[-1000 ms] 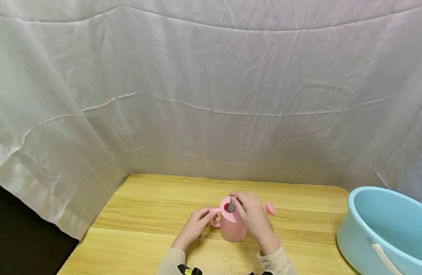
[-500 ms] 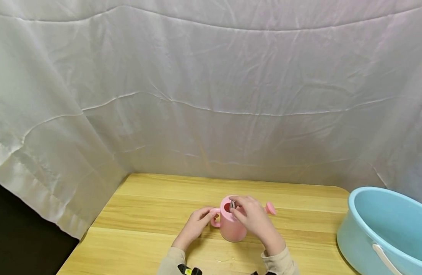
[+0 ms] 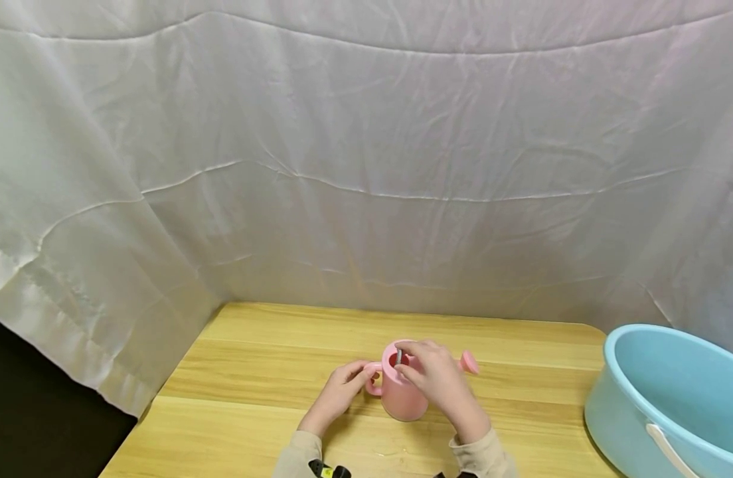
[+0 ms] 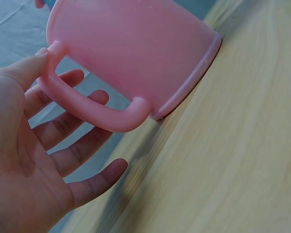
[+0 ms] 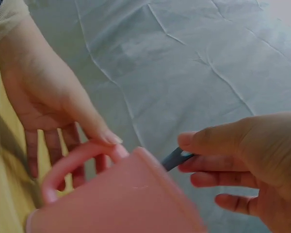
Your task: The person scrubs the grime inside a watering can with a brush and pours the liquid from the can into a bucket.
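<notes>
A pink watering can stands upright on the wooden table, its spout to the right and handle to the left. My left hand holds the loop handle, thumb on its upper end and fingers spread behind it. My right hand, over the can's top, pinches a slim grey-blue handle between thumb and fingers. That handle reaches down into the round top opening; its lower end is hidden inside the can, so its kind cannot be told. The pink sprinkler head shows beyond my right hand.
A large light-blue bucket with a white handle stands at the right. Grey-white cloth hangs behind the table. A small wet patch lies on the wood in front of the can.
My right hand has shifted slightly at the opening and turned the grey-blue handle, which first showed a broad side and now looks narrow. Left hand and watering can stay in place.
</notes>
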The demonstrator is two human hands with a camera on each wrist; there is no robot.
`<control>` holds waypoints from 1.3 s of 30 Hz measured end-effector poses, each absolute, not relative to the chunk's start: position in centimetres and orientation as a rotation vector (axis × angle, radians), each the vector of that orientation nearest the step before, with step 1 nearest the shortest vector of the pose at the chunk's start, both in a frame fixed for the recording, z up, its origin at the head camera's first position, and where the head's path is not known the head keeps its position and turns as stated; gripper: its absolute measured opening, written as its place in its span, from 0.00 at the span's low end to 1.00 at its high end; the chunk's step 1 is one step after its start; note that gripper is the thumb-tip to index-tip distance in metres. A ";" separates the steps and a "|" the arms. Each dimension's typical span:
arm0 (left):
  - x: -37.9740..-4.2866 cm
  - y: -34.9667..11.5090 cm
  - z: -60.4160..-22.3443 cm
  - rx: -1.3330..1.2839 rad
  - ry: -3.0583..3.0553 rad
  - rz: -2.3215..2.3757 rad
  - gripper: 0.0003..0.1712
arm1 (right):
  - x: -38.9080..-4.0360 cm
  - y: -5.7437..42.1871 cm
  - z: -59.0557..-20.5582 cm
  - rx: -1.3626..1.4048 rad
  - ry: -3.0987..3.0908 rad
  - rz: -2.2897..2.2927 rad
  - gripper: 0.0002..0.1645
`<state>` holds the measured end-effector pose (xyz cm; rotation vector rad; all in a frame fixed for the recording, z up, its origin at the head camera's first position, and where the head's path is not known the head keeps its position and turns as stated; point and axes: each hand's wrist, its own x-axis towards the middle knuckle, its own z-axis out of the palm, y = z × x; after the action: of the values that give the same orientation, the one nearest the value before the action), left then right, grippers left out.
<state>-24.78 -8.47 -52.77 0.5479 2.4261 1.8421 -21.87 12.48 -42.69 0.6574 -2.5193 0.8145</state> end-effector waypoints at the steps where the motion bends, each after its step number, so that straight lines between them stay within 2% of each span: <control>1: -24.8 -8.5 -52.8 0.550 2.426 1.841 0.16 | -21.9 12.4 -42.8 0.663 -2.514 0.816 0.20; 15: -24.6 -8.4 -52.5 0.522 2.408 1.865 0.16 | -21.7 12.6 -42.2 0.765 -2.136 0.807 0.21; 31: -24.7 -8.5 -52.6 0.565 2.434 1.840 0.16 | -22.0 12.3 -43.0 0.596 -2.481 0.816 0.20; 39: -24.8 -8.4 -52.7 0.551 2.448 1.826 0.16 | -21.9 12.5 -42.7 0.624 -2.333 0.815 0.20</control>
<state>-24.76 -8.44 -52.67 0.5513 2.4480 1.8258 -21.91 12.53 -42.71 0.6243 -2.3327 0.8154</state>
